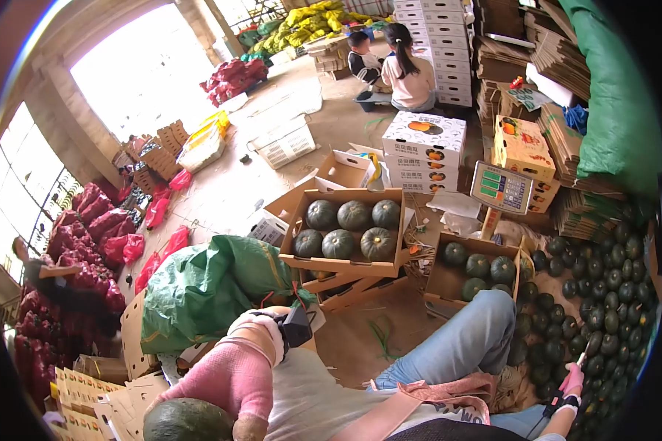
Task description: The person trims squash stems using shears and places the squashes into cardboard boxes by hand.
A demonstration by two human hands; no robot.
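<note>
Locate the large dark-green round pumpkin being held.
The pumpkin is at the head view's bottom edge, left of centre, in the pink-gloved left hand.

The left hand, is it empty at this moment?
No, the left hand in its pink glove holds a dark green squash.

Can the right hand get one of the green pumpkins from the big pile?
Probably yes. The right hand is right by the pile of pumpkins, and nothing seems to block it. But it's holding a thin tool, so grabbing one might be awkward.

Pumpkin (187,421) in left hand (232,378)
</note>
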